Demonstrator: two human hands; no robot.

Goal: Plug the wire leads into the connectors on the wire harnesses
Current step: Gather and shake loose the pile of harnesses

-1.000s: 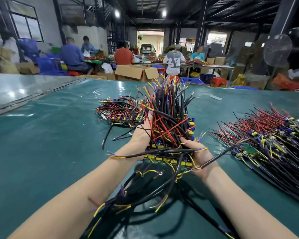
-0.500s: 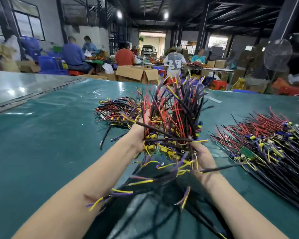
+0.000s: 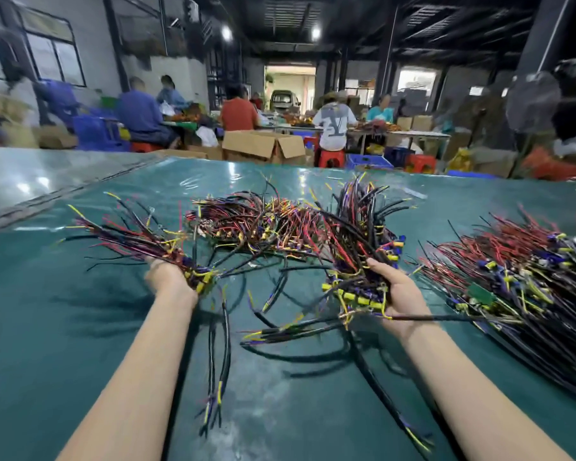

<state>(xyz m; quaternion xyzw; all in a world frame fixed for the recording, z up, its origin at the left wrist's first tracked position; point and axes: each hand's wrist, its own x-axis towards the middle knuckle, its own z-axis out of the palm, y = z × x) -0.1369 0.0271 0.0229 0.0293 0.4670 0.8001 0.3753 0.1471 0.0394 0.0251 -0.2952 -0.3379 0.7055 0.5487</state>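
Observation:
My left hand grips a smaller bundle of wire harnesses, whose red, black and yellow leads fan out to the upper left. My right hand holds a thicker bundle with yellow and blue connectors at its base, leads pointing up. Both bundles are raised above the green table, about a forearm's length apart. Long black leads dangle from both toward me. Most of my fingers are hidden behind the wires.
A loose heap of harnesses lies on the table beyond my hands. A large pile of harnesses covers the table's right side. Cardboard boxes, stools and several seated workers are past the far edge.
The single bundle held between both hands has been split in two. My left hand has swung left with the smaller part, and my right hand has kept the larger part.

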